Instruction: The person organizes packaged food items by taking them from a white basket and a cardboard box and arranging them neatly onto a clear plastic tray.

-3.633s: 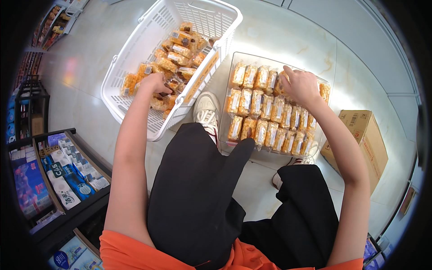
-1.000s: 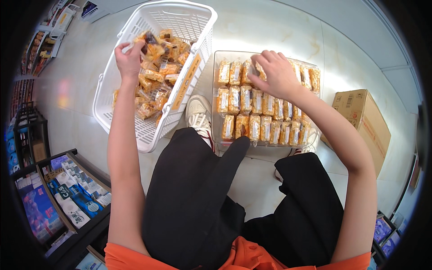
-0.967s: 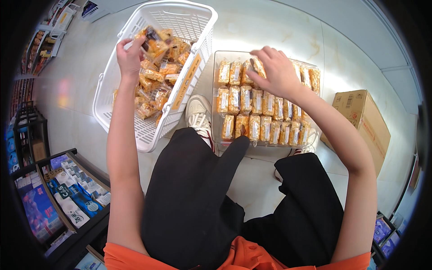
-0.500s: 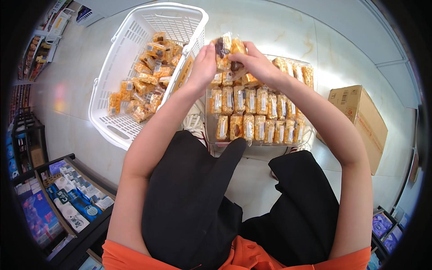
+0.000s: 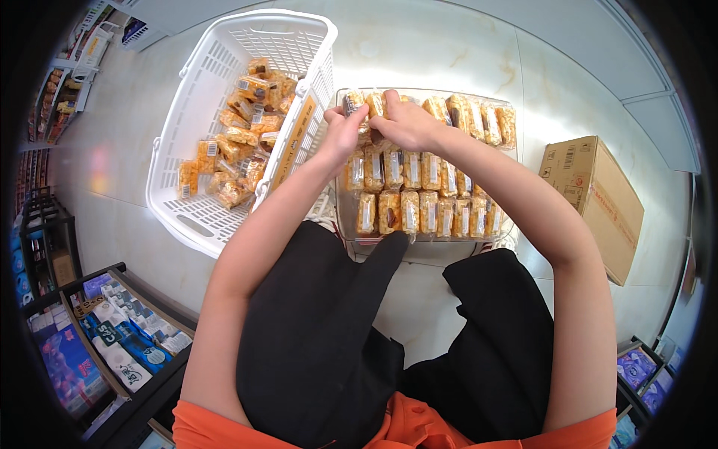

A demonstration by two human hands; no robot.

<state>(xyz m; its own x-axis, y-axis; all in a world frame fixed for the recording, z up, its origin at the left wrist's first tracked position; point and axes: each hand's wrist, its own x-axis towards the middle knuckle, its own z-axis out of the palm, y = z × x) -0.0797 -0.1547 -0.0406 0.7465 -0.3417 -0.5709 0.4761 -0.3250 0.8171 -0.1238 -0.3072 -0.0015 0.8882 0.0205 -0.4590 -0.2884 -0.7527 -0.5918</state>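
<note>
Wrapped golden puffed-grain snack bars [image 5: 431, 170] stand in rows in a shallow clear tray [image 5: 362, 241] on the floor ahead of me. At the tray's far left corner, my left hand [image 5: 345, 135] pinches a wrapped snack bar [image 5: 354, 102] with a dark patch. Close beside it, my right hand [image 5: 410, 126] is closed on another wrapped bar [image 5: 376, 103], its fingertips partly hidden. Both bars are upright, low in the far row. To the left, a white plastic basket [image 5: 166, 150] holds a loose heap of similar bars [image 5: 239, 135].
A brown cardboard box [image 5: 598, 196] stands on the floor right of the tray. Dark shelving with tissue packs [image 5: 123, 337] is at the lower left, and more packs [image 5: 636, 372] sit at the lower right. My knees flank the tray's near edge.
Both hands have come down and nearer with the snack bars, from above the tray to its far left corner. The bars now stand among the far row.
</note>
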